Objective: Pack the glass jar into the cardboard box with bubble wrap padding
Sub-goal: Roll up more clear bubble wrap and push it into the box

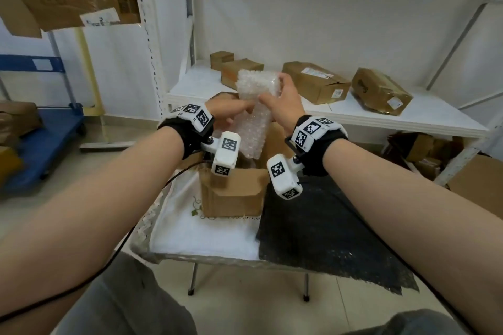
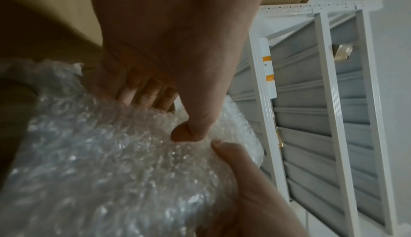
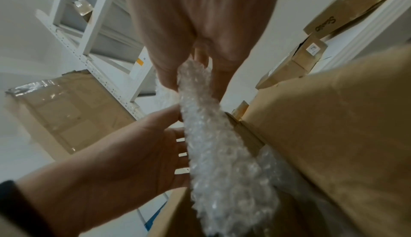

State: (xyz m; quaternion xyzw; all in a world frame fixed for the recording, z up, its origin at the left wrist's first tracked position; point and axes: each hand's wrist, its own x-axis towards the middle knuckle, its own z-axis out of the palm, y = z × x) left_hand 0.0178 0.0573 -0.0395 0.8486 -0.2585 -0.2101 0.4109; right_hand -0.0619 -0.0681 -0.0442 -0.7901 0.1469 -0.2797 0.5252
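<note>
You are gripping the bubble wrap (image 1: 254, 109) with both hands, left hand (image 1: 227, 111) low, right hand (image 1: 283, 98) pinching higher, above the open cardboard box (image 1: 234, 193) on the small table (image 1: 204, 242). Parcels (image 1: 315, 81) are lying on the far shelf. The glass jar is hiding from view.
</note>
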